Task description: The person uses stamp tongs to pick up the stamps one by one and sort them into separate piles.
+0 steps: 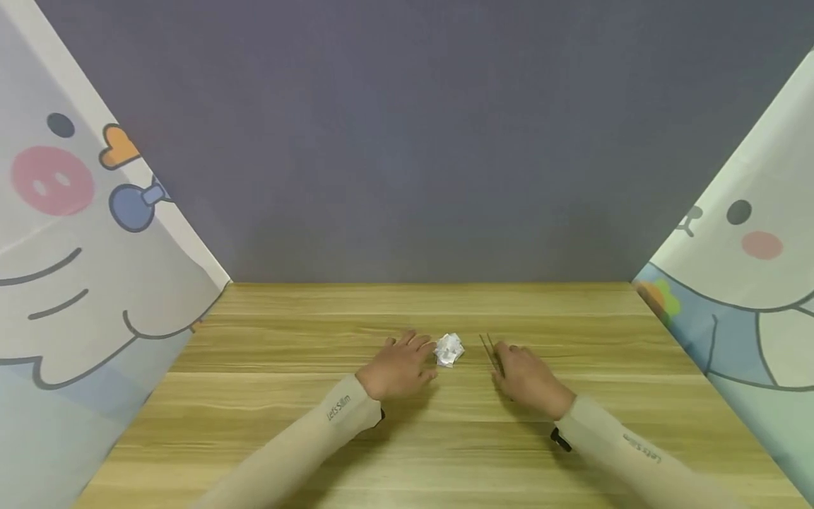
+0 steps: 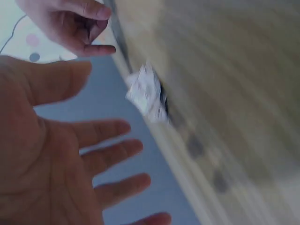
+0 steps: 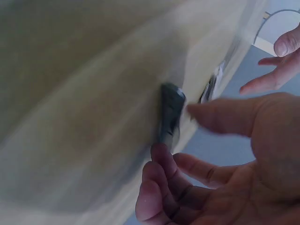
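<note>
Both my hands hover spread and empty at the frame's lower centre, left hand beside the crumpled paper ball, right hand reaching over the thin sticks, likely needing a careful pinch.

The head view looks forward and down from above and behind both hands, taking in the whole wooden table up to the grey wall. It is the far view: the left hand and right hand look small.

The left wrist view sits just behind the left hand's palm, very near, facing past the fingertips. It is blurred. It shares the crumpled paper with the head view.

The right wrist view sits equally close behind the right hand's palm, facing along the tabletop, also blurred. Each wrist view catches the other hand beyond its own fingers.
</note>
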A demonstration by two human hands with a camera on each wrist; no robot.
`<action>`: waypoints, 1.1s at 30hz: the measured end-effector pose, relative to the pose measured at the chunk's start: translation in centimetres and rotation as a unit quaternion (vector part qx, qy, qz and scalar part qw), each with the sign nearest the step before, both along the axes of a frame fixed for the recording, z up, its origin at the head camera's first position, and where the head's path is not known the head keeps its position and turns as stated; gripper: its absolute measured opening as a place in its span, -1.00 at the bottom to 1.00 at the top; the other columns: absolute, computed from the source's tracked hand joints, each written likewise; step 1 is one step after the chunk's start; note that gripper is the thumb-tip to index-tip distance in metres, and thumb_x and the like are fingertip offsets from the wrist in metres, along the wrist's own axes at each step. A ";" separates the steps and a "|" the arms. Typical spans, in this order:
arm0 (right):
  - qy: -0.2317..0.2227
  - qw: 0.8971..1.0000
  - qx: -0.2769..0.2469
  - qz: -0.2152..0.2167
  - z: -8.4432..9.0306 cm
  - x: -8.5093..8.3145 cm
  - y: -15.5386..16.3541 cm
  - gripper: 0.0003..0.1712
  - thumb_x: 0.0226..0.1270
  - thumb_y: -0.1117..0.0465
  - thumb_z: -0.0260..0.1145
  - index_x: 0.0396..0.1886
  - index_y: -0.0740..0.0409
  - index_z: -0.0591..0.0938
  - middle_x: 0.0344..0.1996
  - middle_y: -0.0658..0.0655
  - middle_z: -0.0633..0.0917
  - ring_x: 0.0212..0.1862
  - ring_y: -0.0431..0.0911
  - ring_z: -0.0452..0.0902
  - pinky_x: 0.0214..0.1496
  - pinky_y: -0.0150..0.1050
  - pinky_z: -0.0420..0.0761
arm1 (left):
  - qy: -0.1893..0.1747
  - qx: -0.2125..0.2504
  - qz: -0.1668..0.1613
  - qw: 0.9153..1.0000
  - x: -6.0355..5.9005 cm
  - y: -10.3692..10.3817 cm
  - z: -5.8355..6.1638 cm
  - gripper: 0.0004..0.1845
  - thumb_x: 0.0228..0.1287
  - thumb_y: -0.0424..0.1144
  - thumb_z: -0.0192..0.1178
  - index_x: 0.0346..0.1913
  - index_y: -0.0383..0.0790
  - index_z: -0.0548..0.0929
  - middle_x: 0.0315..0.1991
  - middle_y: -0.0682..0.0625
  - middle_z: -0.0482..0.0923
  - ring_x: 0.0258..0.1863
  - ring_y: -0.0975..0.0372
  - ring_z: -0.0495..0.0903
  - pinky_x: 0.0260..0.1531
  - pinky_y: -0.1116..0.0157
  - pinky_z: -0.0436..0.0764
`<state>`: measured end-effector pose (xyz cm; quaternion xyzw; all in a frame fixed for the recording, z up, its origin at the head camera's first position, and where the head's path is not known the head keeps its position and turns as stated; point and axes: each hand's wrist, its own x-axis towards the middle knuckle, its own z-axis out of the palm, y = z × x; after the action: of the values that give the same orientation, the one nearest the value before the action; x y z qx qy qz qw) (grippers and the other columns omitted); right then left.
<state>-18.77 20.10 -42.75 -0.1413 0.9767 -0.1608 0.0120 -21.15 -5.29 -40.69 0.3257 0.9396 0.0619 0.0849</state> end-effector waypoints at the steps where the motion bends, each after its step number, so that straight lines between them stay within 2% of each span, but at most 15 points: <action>1: 0.004 1.000 -0.001 0.003 -0.2 0.0 0.0 -0.60 0.16 0.37 0.32 0.00 0.39 0.48 -0.41 0.15 0.59 -0.36 -0.01 0.51 -0.33 -0.10 0.56 | -0.004 -0.009 -0.008 1.000 0.1 0.5 -0.2 -0.39 0.46 0.11 -0.12 0.43 -0.13 0.24 0.41 -0.01 0.14 0.41 -0.01 0.01 0.26 -0.15 0.10; 3: 0.013 1.000 -0.008 0.009 -0.4 0.1 -0.1 -0.64 0.12 0.47 0.26 -0.05 0.38 0.49 -0.48 0.10 0.55 -0.43 -0.07 0.46 -0.42 -0.16 0.52 | -0.014 -0.022 -0.018 1.000 0.2 1.3 -0.6 -0.38 0.46 0.13 -0.16 0.44 -0.10 0.21 0.43 0.03 0.12 0.42 0.01 0.00 0.27 -0.13 0.10; 6: 0.012 1.000 -0.024 0.003 -0.5 0.3 -0.1 -0.57 0.07 0.55 0.21 0.00 0.37 0.47 -0.46 0.12 0.55 -0.46 -0.09 0.44 -0.46 -0.19 0.51 | -0.022 -0.032 -0.017 0.999 0.5 2.3 -1.0 -0.37 0.45 0.17 -0.18 0.44 -0.07 0.22 0.43 0.07 0.10 0.42 0.03 -0.01 0.29 -0.10 0.07; 10: 0.007 0.999 -0.044 -0.019 0.1 0.4 0.1 -0.51 0.10 0.54 0.21 0.10 0.39 0.43 -0.34 0.22 0.58 -0.45 -0.08 0.43 -0.44 -0.19 0.52 | -0.018 -0.044 -0.008 0.999 0.7 3.1 -1.4 -0.36 0.42 0.19 -0.15 0.42 -0.08 0.27 0.42 0.08 0.14 0.41 0.05 0.02 0.29 -0.10 0.09; 13: 0.024 0.997 -0.069 -0.025 0.9 0.3 0.2 -0.53 0.16 0.52 0.19 0.12 0.44 0.42 -0.31 0.23 0.55 -0.49 -0.13 0.40 -0.49 -0.25 0.49 | -0.021 -0.050 0.002 0.999 0.7 3.3 -1.5 -0.36 0.41 0.20 -0.12 0.41 -0.08 0.29 0.41 0.10 0.16 0.41 0.06 0.04 0.28 -0.10 0.13; 17: 0.083 0.991 -0.106 -0.018 2.2 -0.2 0.4 -0.64 0.18 0.51 0.22 0.01 0.48 0.48 -0.43 0.11 0.49 -0.53 -0.17 0.37 -0.54 -0.32 0.46 | -0.031 -0.039 0.009 0.999 0.4 3.2 -1.7 -0.36 0.40 0.19 -0.10 0.40 -0.11 0.30 0.41 0.09 0.16 0.39 0.03 0.08 0.26 -0.13 0.13; 22: 0.156 0.978 -0.135 -0.013 3.5 -1.1 0.2 -0.81 0.17 0.49 0.28 -0.19 0.39 0.58 -0.43 0.10 0.56 -0.43 -0.11 0.50 -0.44 -0.25 0.54 | -0.041 -0.025 0.006 0.999 0.2 3.1 -1.9 -0.37 0.41 0.16 -0.09 0.40 -0.11 0.29 0.41 0.06 0.15 0.38 0.02 0.11 0.24 -0.18 0.13; 29: 0.169 0.975 -0.143 -0.005 4.5 -2.2 -0.7 -0.95 0.20 0.38 0.35 -0.33 0.23 0.64 -0.45 0.03 0.59 -0.44 -0.15 0.48 -0.43 -0.24 0.52 | -0.046 -0.026 0.002 0.999 0.1 2.9 -2.0 -0.40 0.41 0.15 -0.07 0.40 -0.04 0.30 0.43 0.08 0.12 0.39 0.06 0.09 0.24 -0.17 0.15; 33: 0.168 0.975 -0.145 0.001 4.3 -2.5 -1.0 -0.97 0.20 0.35 0.35 -0.37 0.21 0.65 -0.47 0.01 0.60 -0.46 -0.17 0.47 -0.44 -0.24 0.51 | -0.049 -0.022 0.004 0.999 0.0 2.9 -2.1 -0.40 0.40 0.14 -0.06 0.41 -0.02 0.29 0.45 0.06 0.06 0.41 0.08 0.04 0.25 -0.16 0.12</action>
<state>-21.23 19.06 -38.46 -0.1676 0.9309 -0.2746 -0.1732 -21.15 -2.39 -42.76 0.3167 0.9367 0.0575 0.1378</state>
